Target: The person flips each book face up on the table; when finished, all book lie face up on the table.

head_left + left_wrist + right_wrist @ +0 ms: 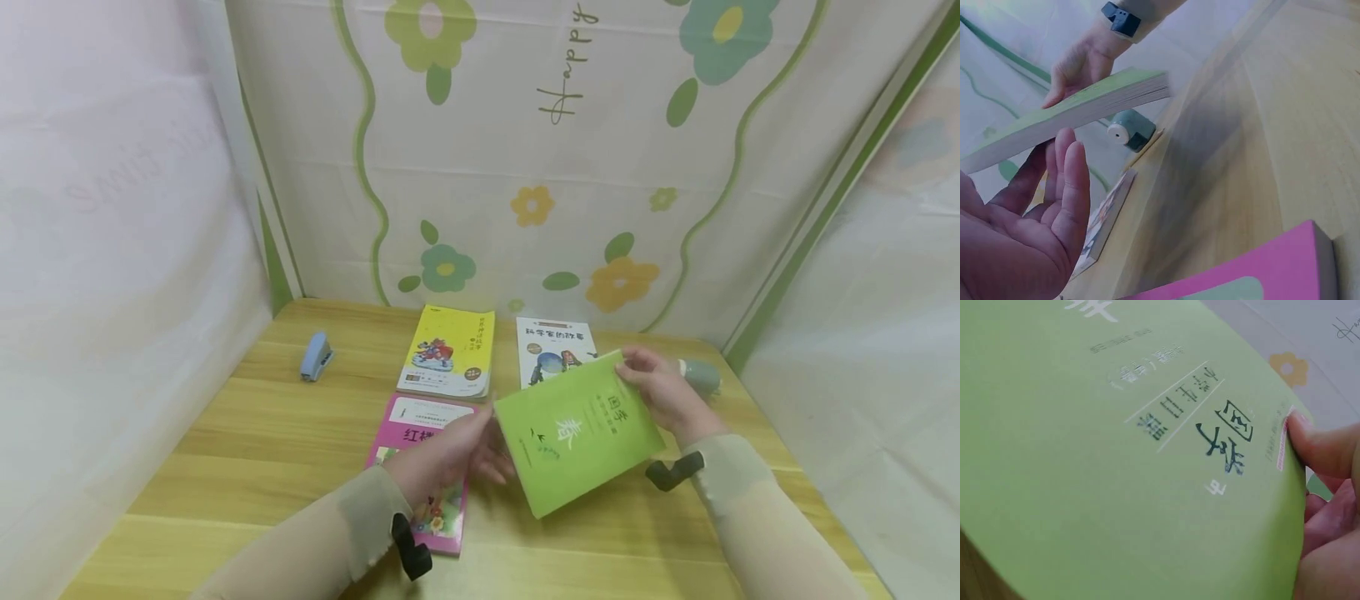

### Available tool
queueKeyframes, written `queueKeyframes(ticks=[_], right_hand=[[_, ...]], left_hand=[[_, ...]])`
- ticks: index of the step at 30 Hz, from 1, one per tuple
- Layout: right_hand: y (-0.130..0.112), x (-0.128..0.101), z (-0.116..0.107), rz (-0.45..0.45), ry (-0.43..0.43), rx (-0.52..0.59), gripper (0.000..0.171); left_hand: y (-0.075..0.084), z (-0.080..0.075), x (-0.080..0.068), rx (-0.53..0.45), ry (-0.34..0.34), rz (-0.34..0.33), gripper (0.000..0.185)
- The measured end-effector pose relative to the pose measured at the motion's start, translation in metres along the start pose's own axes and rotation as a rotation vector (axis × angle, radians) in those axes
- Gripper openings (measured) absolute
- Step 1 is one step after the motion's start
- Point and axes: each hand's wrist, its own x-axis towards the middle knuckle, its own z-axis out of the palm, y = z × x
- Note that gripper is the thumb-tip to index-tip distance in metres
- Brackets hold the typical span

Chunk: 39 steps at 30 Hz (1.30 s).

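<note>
A green book with a plain cover is held tilted above the table. My right hand grips its far right corner, the thumb on the cover and the other fingers behind the edge. At the book's left edge is my left hand, palm turned up. In the left wrist view its fairly straight fingers reach up to the book's underside; the left thumb is out of that view. A pink book lies flat under the left forearm, partly hidden by it.
A yellow book and a white book lie at the back of the wooden table, the white one partly covered by the green book. A blue stapler stands at the left. A grey-green cylindrical object is behind my right hand.
</note>
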Motion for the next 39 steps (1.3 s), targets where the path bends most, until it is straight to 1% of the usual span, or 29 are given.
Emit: queueKeyframes(ticks=[3,5,7,9,11,13,14,17,20,23,27,30,37,39], right_hand=[[0.001,-0.001,0.0,0.016,-0.019,-0.031,0.02],[0.001,-0.001,0.0,0.027,-0.037,-0.052,0.023],[0.0,-0.002,0.0,0.042,-0.047,-0.066,0.025],[0.0,-0.002,0.001,0.059,-0.049,-0.084,0.029],[0.0,-0.002,0.002,0.075,-0.054,-0.104,0.033],[0.002,-0.001,0.003,0.083,-0.065,-0.121,0.035],[0.003,0.0,0.004,0.085,-0.076,-0.123,0.037],[0.006,0.002,0.008,0.091,-0.114,-0.106,0.033],[0.009,0.003,0.011,0.088,-0.13,-0.098,0.028],[0.011,0.004,0.014,0.087,-0.124,-0.127,0.026],[0.012,0.005,0.016,0.105,-0.104,-0.164,0.028],[0.011,0.005,0.016,0.113,-0.1,-0.176,0.03],[0.013,0.007,0.01,0.096,-0.172,-0.199,0.034],[0.015,0.006,0.006,0.105,-0.189,-0.197,0.034]], left_hand=[[0.005,-0.004,0.001,-0.013,0.012,-0.011,0.092],[0.008,-0.007,0.001,0.006,0.012,-0.003,0.093],[0.011,-0.008,0.001,0.041,0.014,0.011,0.084],[0.011,-0.008,0.001,0.119,0.016,0.023,0.069],[0.011,-0.007,0.002,0.217,0.007,0.034,0.051],[0.011,-0.006,0.002,0.319,-0.024,0.038,0.038],[0.011,-0.006,0.002,0.37,-0.052,0.043,0.036],[0.011,-0.004,0.001,0.445,-0.145,0.042,0.039],[0.011,-0.002,0.0,0.461,-0.212,0.035,0.036],[0.009,0.0,0.0,0.45,-0.235,0.017,0.027],[0.006,0.002,-0.001,0.426,-0.234,-0.001,0.024],[0.004,0.001,0.0,0.41,-0.227,0.003,0.023],[-0.001,-0.005,0.003,0.373,-0.217,0.012,0.023],[-0.001,-0.007,0.003,0.366,-0.205,0.01,0.024]])
